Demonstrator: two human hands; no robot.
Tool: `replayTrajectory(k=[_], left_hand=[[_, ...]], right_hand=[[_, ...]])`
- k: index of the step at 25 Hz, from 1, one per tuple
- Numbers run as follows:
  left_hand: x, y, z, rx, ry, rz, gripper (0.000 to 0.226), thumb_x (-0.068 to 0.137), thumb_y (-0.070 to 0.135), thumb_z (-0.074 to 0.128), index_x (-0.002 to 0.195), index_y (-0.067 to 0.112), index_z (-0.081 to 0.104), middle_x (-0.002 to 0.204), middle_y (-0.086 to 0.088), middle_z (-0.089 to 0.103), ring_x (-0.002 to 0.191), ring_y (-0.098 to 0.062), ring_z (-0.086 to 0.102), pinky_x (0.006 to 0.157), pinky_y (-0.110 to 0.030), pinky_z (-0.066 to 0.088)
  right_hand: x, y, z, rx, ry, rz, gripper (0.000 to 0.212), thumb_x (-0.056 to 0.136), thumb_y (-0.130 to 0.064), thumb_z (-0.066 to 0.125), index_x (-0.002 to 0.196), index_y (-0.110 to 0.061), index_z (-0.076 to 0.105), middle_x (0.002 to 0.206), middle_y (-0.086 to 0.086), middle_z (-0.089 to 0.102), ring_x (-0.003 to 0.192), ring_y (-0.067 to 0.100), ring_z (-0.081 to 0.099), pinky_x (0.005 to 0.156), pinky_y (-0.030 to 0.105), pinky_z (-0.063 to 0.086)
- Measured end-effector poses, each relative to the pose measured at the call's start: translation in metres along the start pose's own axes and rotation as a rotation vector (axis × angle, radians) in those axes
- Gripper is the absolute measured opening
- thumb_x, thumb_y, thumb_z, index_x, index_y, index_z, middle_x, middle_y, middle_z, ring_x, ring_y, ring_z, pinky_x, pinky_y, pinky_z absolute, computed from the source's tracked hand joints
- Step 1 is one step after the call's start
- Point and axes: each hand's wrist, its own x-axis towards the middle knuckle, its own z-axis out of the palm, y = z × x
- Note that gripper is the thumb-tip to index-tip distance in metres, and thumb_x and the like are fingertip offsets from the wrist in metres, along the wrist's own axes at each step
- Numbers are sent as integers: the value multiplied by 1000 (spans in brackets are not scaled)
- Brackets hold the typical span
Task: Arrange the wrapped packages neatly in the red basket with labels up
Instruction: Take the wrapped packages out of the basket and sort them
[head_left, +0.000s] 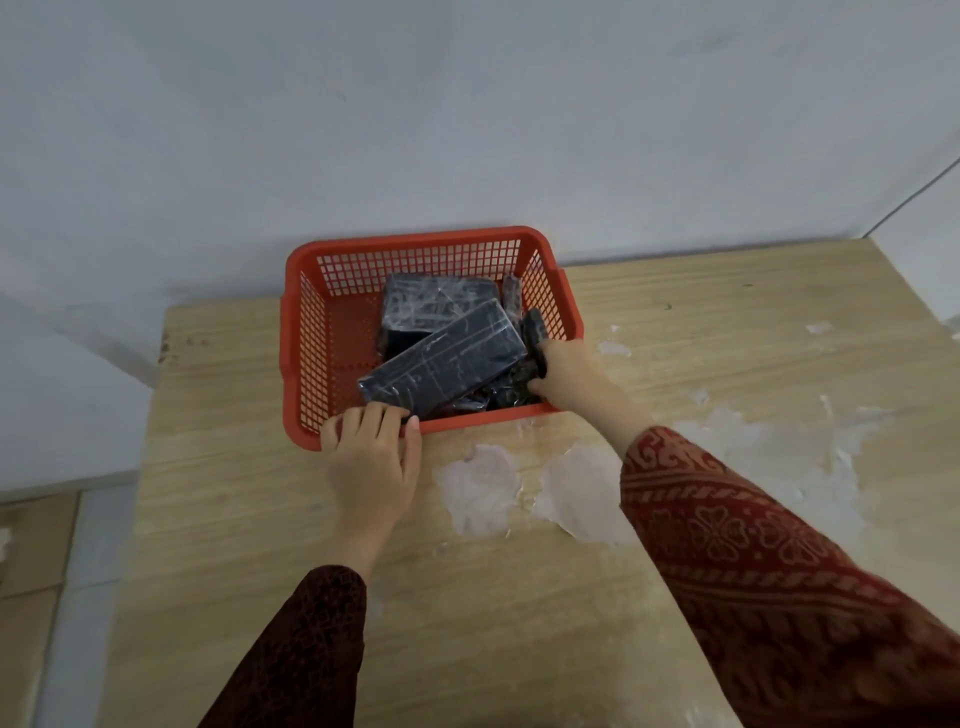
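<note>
Head view: nearest, the left hand (370, 457) curls its fingers over the near rim of the red basket (311, 332) on the counter (467, 597). Just beyond and to its right, the right hand (563, 375) reaches inside, closed around a small dark wrapped package (535, 338). Between the hands a long package (447, 361) lies tilted; farther back sits another package (436, 304).
</note>
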Motion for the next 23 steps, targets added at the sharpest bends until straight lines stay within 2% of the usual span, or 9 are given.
replayTrajectory(k=[3,7,10,12,15,17,20,23], left_hand=[[-1,0,2,2,32,4,36,98,33,38,92,13,68,88,-3,68,84,-24,58,82,-39,35],[1,0,1,0,31,-2,36,98,33,37,89,14,67,84,-2,67,82,-23,57,81,-38,35],[1,2,0,6,21,-9,37,98,33,37,87,14,66,81,-1,65,80,-22,56,79,-38,36],[0,2,-1,-3,21,-3,37,98,33,37,86,14,66,80,-1,65,79,-22,56,79,-38,35],[0,2,-5,-19,5,-6,36,98,33,38,86,14,66,80,-1,65,79,-22,56,79,-37,35],[0,3,-7,-27,-20,-12,37,98,33,38,85,14,66,79,0,65,79,-21,56,79,-37,35],[-1,4,-10,-31,-55,-11,38,98,34,36,86,15,66,79,1,65,79,-21,56,79,-37,36],[-3,4,-12,-48,-68,-12,39,98,35,35,86,15,67,80,1,65,79,-20,57,80,-36,35]], right_hand=[[14,-9,-5,-137,-167,36,41,77,-20,77,111,-1,62,109,16,65,100,32,62,71,33,49],[13,-10,-2,-123,-101,35,44,76,-12,78,114,-2,60,115,18,64,103,34,62,78,36,53],[8,-11,-13,-137,-95,-23,56,72,-18,81,118,-3,53,118,18,61,105,35,61,85,42,55],[6,-11,-27,-167,-134,-34,56,74,-21,79,119,-5,50,117,15,61,101,33,61,80,41,54],[1,-9,-55,-235,-134,-19,47,81,-25,71,118,-7,49,112,13,61,88,27,56,68,35,46],[-2,-5,-72,-56,-95,-11,33,87,-21,64,113,-10,48,104,10,60,78,24,60,59,32,51],[-7,-3,-85,413,-92,-16,22,91,-10,56,111,-16,50,93,4,56,67,17,65,42,18,52],[-9,-10,-81,742,-76,-38,13,95,-6,50,101,-10,61,99,9,61,67,12,64,48,14,52]])
